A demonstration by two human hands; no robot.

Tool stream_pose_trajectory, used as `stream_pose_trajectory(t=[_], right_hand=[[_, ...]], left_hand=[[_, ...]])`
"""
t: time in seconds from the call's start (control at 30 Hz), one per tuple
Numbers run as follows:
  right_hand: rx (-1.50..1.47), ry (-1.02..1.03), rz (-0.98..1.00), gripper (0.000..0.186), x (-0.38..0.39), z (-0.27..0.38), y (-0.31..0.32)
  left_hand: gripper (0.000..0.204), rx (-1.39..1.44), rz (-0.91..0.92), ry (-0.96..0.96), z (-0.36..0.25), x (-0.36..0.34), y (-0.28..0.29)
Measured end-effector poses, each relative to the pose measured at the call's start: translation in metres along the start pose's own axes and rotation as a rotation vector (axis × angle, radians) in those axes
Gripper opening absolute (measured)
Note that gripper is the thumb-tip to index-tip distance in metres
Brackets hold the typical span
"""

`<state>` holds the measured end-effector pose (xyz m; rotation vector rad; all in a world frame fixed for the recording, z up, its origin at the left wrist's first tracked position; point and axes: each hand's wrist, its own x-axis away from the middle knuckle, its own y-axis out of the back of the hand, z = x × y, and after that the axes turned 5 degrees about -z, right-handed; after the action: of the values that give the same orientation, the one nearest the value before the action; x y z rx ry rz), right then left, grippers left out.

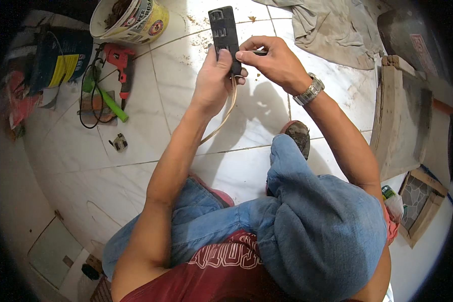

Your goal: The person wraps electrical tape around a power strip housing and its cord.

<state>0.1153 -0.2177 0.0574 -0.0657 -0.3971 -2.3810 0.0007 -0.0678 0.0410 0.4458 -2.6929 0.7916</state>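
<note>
My left hand is closed around a long black power strip, its thumb lying on the face. The strip is held up off the floor, nearly upright in the view, with raised socket-like parts along it. A pale thin cable leaves its lower end and drops behind my left forearm. At the strip's right edge, my right hand pinches a short dark rod-like tool, perhaps a screwdriver. Most of that tool is hidden by the fingers, so its tip cannot be made out. A metal watch sits on my right wrist.
On the tiled floor to the left lie a red power drill, a green-handled tool and a small pale fitting. Beyond them stands a white-and-yellow bucket. A grey cloth and a wooden frame are at right.
</note>
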Motion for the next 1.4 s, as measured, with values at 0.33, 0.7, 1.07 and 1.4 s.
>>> stream_pose_trajectory(t=[0.33,0.7,1.07,1.4], right_hand=[[-0.296,-0.011,0.06,0.026,-0.004,0.013,0.002],[-0.138,0.251,0.077,0.03,-0.008,0.012,0.008],[-0.142,0.116,0.192,0.033,-0.006,0.024,0.015],[-0.387,-0.043,0.371,0.056,0.0,0.021,0.035]], left_hand=[[0.039,0.076,0.201,-0.017,-0.034,-0.005,0.007],[0.041,0.204,0.282,-0.023,-0.033,0.001,0.009],[0.029,0.079,0.073,-0.057,-0.038,0.007,-0.006],[0.053,-0.18,0.157,-0.134,-0.051,0.016,-0.002]])
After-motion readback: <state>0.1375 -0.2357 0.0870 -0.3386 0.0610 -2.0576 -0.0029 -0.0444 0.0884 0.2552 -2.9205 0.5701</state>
